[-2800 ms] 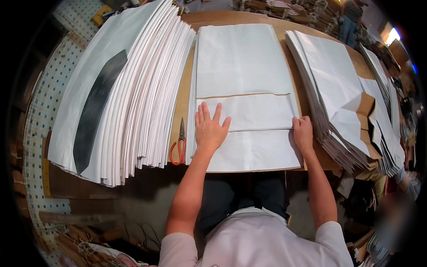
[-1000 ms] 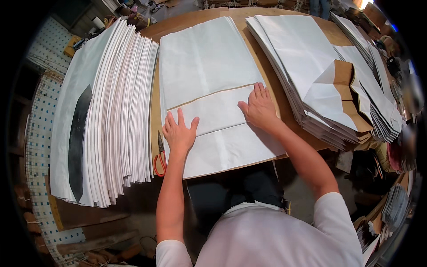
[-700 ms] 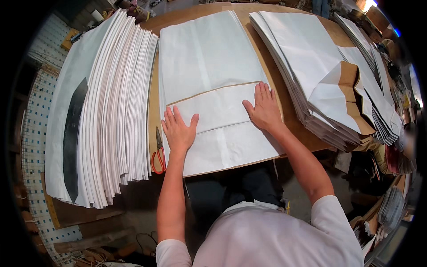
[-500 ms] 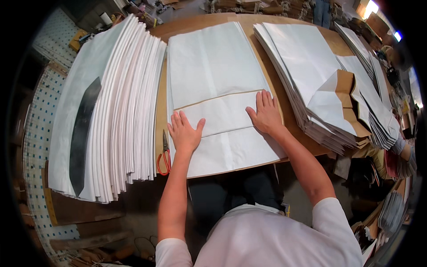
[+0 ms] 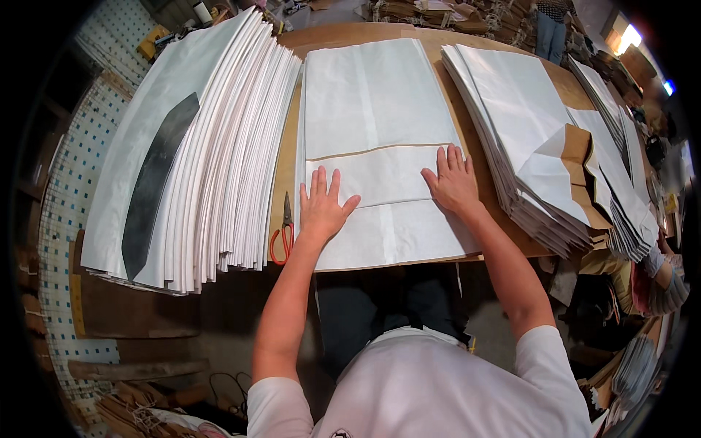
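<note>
A white sack-like paper sheet (image 5: 372,95) lies on the table in front of me, with a folded band (image 5: 387,171) across its nearer half, edged in brown. My left hand (image 5: 324,213) rests flat on the band's left side, fingers spread. On the right side, my right hand (image 5: 454,184) presses flat too, its fingertips at the brown edge. Neither hand grips anything. Scissors with red handles (image 5: 282,244) lie just left of my left hand, blades pointing away from me.
A tall stack of white sheets (image 5: 226,153) stands at left, a dark flat pointed strip (image 5: 162,182) on it. Another white stack (image 5: 504,87) is at right, beside an opened brown-lined sack (image 5: 577,160). A co-worker's striped sleeve (image 5: 670,288) shows at far right; another person (image 5: 550,33) stands beyond the table.
The whole view has shifted, so the table appears further right. My left hand has slid slightly toward me, its fingers more spread. My right hand stays flat at about the same place on the band.
</note>
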Demonstrator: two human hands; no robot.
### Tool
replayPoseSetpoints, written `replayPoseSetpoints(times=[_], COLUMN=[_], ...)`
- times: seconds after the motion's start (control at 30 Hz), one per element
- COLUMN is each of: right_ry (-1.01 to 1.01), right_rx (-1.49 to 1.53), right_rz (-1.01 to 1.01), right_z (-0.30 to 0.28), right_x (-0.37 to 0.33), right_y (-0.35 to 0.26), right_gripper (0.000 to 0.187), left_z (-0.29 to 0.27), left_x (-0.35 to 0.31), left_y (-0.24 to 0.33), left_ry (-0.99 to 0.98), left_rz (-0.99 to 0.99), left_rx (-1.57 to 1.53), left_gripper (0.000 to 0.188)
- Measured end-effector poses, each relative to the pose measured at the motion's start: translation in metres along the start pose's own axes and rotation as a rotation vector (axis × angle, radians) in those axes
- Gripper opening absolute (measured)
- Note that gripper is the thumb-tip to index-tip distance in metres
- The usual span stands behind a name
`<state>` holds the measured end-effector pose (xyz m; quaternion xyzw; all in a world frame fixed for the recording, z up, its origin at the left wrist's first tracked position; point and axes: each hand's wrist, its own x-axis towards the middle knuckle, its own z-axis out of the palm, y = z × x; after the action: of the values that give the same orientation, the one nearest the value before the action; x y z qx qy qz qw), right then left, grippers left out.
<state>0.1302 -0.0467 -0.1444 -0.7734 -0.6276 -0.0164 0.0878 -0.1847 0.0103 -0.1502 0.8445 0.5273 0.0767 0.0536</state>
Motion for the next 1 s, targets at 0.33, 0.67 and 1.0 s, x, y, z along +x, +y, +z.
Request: replayPoseSetpoints(times=[0.33,0.67,1.0], right_ry=[0.088,-0.028,-0.065], right_rx=[0.317,0.084,0.117], right_rz=[-0.264,-0.003,0.01], right_z=[0.007,-0.003,0.006], right_x=[-0.017,-0.017,-0.021], right_y=[-0.104,0.012,0.016], right_gripper=[0.083,0.082,0.083], left_z=[0.011,0.009,0.012], left_x=[0.001,0.005,0.002], left_y=[-0.016,-0.006,-0.004], left_ry=[0.034,0.076,0.076], left_rz=[0.017,-0.135,-0.193], left_rx=[-0.057,-0.129,-0.137], left_gripper=[0.071,0.084,0.086])
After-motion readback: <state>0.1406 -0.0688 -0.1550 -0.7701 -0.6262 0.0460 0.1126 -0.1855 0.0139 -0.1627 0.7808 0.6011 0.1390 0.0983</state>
